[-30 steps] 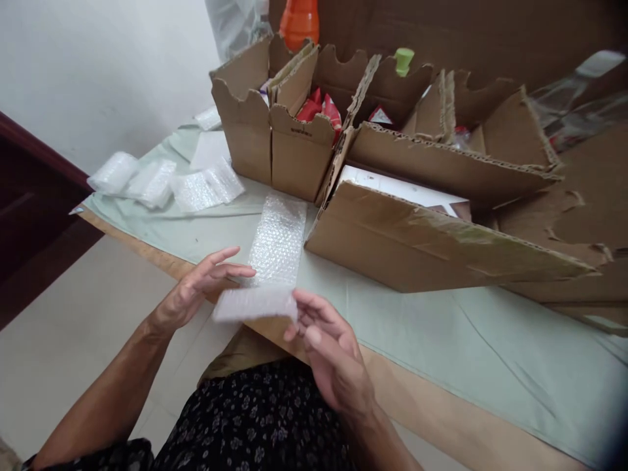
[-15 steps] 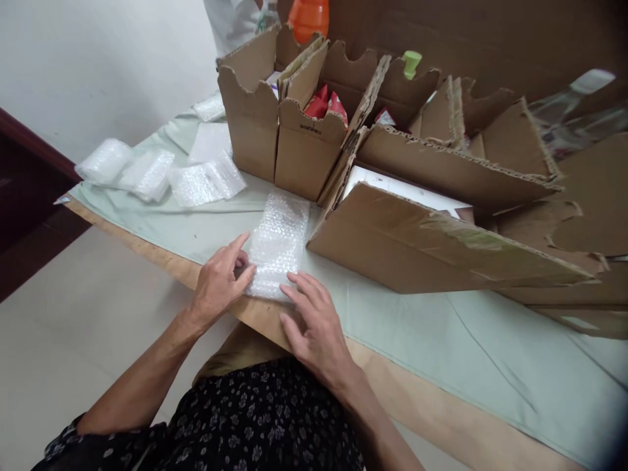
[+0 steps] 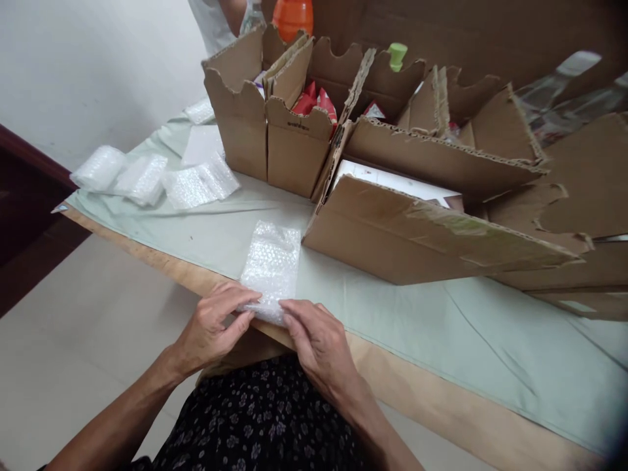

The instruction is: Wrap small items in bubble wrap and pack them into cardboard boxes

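A strip of clear bubble wrap lies at the table's front edge, its near end folded or rolled up toward me. My left hand pinches the left corner of that near end between thumb and fingers. At the right corner, my right hand grips the same end, thumb and fingers pressed together. Whether anything is wrapped inside cannot be made out.
More bubble wrap pieces lie at the far left of the green-clothed table. Cardboard boxes with several compartments stand behind, holding red packets and a white box. An orange bottle and clear bottles rise farther back.
The bubble wrap has slid toward me to the table edge. Both hands have come nearer and closed on its near end, where before the fingers were more spread.
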Tool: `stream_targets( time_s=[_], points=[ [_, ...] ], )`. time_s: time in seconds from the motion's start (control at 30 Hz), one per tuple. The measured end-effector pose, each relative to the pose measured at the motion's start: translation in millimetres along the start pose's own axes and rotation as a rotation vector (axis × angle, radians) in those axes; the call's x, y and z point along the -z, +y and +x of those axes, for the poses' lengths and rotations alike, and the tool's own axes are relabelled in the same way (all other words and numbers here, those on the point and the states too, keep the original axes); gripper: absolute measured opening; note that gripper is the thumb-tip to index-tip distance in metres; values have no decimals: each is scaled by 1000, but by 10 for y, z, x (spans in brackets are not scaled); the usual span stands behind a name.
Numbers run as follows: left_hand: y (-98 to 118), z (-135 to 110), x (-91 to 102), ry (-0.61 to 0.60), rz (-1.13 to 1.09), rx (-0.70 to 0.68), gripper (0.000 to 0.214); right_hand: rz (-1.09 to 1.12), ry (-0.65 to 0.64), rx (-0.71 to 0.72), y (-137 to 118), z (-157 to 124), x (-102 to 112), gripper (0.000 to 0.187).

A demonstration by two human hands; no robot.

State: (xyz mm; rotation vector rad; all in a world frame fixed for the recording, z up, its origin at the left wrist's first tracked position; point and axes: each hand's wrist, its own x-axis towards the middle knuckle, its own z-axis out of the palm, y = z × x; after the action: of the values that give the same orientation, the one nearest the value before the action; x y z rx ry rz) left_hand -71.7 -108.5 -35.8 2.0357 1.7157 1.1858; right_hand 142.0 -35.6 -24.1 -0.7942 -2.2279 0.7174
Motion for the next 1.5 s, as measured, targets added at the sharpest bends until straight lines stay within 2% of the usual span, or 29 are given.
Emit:
stream_targets(
  time_s=[0.1, 0.17, 0.3, 0.4, 0.5, 0.6, 0.7, 0.77, 0.8, 0.9, 0.97, 1.07, 1.13, 1.2, 1.3, 1.37, 1.43, 1.5],
  points=[
    [35, 34, -30, 7, -4, 175, 27, -85, 124, 7, -43, -91, 114, 25],
    [25, 64, -68, 26, 45, 218, 30, -164, 99, 74, -37, -113, 121, 26],
    [-29, 83, -158, 83, 155, 145, 29, -304, -117, 184, 85, -12, -39, 30],
    [-15, 24, -150, 143, 247, 97, 37, -328, -133, 207, 174, 105, -113, 25],
    [55, -71, -70, 110, 255, -2, 42, -210, -161, 147, 167, 151, -32, 24],
    [90, -95, -15, 46, 190, -48, 30, -87, -204, 50, 136, 126, 90, 22],
    [15, 18, -47, 67, 124, -2, 25, -155, -66, 16, 135, 92, 122, 24],
    [-82, 141, -103, 85, 152, 21, 25, -253, 23, 56, 139, 93, 86, 26],
    [-133, 202, -133, 91, 182, 33, 24, -296, 20, 87, 141, 105, 56, 27],
    [-232, 318, -188, 110, 251, 104, 25, -368, -124, 143, 169, 191, -45, 33],
    [-218, 300, -175, 150, 235, 173, 27, -360, -208, 128, 211, 266, -88, 33],
    [-78, 132, -103, 253, 71, 355, 36, -235, -190, 55, 255, 322, -76, 29],
    [54, -14, -74, 301, -150, 523, 47, -133, -127, -14, 231, 299, -32, 27],
    [174, -121, -99, 286, -416, 651, 62, -53, -82, -62, 166, 243, 9, 26],
    [286, -137, -220, 209, -724, 716, 81, 48, -98, -74, 64, 143, 33, 24],
    [320, -68, -305, 202, -839, 727, 84, 84, -102, -90, 51, 76, 37, 22],
    [351, 15, -363, 210, -939, 728, 87, 82, -36, -160, 90, 5, 60, 25],
    [395, 65, -403, 178, -1040, 735, 91, 137, 39, -277, 151, -72, 117, 38]
  ],
)
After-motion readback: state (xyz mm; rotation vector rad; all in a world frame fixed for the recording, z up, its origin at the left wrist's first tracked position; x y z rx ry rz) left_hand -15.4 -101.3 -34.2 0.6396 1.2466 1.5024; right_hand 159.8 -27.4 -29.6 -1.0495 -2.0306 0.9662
